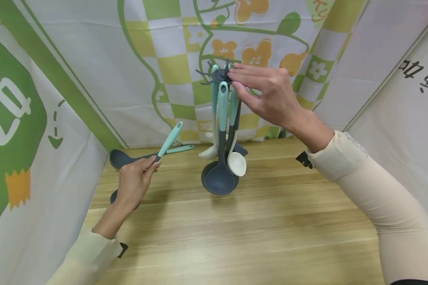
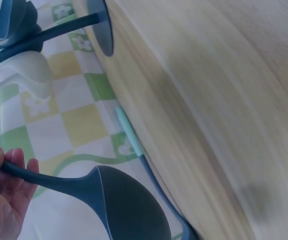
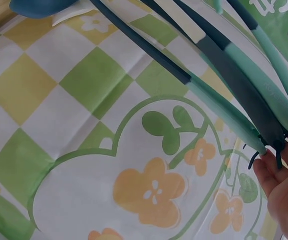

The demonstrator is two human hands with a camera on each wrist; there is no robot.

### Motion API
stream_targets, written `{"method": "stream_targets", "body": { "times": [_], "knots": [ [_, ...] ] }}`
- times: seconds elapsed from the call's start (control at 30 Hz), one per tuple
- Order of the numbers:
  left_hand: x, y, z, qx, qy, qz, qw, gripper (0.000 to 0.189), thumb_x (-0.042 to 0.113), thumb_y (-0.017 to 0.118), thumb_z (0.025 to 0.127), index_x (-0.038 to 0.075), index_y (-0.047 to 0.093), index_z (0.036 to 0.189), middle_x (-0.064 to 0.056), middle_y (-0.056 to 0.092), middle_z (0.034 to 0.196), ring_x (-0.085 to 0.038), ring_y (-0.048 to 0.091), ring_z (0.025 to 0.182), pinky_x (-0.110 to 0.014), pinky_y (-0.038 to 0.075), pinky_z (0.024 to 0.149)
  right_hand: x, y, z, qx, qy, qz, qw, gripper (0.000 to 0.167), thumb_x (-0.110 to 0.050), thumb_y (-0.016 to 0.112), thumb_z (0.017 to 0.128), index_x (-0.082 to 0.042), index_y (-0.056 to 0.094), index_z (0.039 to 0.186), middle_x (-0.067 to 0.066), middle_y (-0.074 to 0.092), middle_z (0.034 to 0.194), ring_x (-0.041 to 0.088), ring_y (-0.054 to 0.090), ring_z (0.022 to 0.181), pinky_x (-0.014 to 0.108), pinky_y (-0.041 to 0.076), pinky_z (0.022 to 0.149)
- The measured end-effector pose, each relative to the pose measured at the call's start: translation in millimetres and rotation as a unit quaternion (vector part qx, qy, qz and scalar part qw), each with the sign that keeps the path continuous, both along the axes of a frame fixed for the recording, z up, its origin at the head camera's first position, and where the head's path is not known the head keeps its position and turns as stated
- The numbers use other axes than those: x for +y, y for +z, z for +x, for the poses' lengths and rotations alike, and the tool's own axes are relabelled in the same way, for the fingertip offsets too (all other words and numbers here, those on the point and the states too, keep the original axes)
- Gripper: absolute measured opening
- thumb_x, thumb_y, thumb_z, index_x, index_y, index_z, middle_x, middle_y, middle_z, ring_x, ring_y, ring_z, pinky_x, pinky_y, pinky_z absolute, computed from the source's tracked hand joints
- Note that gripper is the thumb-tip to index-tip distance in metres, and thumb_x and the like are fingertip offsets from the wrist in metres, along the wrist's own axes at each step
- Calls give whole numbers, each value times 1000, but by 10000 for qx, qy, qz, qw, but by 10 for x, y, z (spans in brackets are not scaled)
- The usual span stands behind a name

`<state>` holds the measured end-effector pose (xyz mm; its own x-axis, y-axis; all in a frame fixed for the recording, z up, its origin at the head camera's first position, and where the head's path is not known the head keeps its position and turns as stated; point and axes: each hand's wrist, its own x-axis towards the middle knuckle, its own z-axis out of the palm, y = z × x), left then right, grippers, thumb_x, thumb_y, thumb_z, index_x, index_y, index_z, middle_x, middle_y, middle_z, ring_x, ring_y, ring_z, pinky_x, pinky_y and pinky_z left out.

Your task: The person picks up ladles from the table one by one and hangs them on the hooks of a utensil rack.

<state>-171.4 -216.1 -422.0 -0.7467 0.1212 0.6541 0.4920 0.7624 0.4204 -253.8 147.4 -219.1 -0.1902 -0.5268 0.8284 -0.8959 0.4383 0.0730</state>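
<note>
My left hand (image 1: 133, 182) grips a ladle with a mint handle (image 1: 170, 138). Its deep dark-blue bowl (image 2: 133, 205) shows in the left wrist view; in the head view the hand mostly covers it. At the back centre stands a dark utensil rack (image 1: 220, 75) with hooks around its top. My right hand (image 1: 267, 93) holds the rack's top edge between thumb and fingers. From the hooks hang several utensils, among them a dark ladle (image 1: 219, 178) in front and a white spoon (image 1: 237, 164) beside it.
Behind the left hand, a dark-bowled utensil (image 1: 120, 159) with a mint handle lies on the wooden table (image 1: 235, 237) along the back edge. A patterned cloth (image 1: 171, 83) hangs directly behind the rack. White and green panels (image 1: 50, 130) border the table's sides.
</note>
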Motion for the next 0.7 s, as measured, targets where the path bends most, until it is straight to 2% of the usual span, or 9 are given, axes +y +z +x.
{"method": "stream_targets", "body": {
  "times": [0.1,0.2,0.37,0.53,0.7],
  "knots": [
    [34,38,18,-47,-26,129,9999,28,2,81,90,-6,77,117,-15,79,82,-27,75,63,-5,44,55,11,-8,-22,13,106,-20,9999,23,-8,68,99,4,78,117,20,76,117,37,75,114,48,66,81],
    [67,81,33,-43,-31,262,9996,29,2,81,91,-6,77,118,-17,79,83,-29,77,65,2,40,60,19,-11,-45,-21,226,-56,9997,23,-6,68,99,5,78,116,21,76,117,38,75,113,47,64,89],
    [136,148,56,96,-36,385,9992,26,3,81,90,-5,79,115,-17,79,83,-29,77,66,3,40,63,35,-13,-71,-73,326,-75,9994,24,-8,66,99,4,78,116,21,76,117,37,75,113,45,61,97],
    [219,214,80,273,-173,596,9977,24,1,81,90,-6,79,113,-17,79,82,-30,77,66,3,42,67,39,-31,-101,-119,434,-199,9988,24,-8,66,98,5,78,115,22,76,116,39,75,112,35,55,107],
    [307,290,101,489,-388,913,9939,24,-2,80,90,-7,78,113,-18,79,81,-31,77,64,-1,47,63,40,-47,-131,-131,533,-326,9980,24,-8,66,98,6,78,114,23,76,115,39,75,111,28,51,110]
  ]
}}
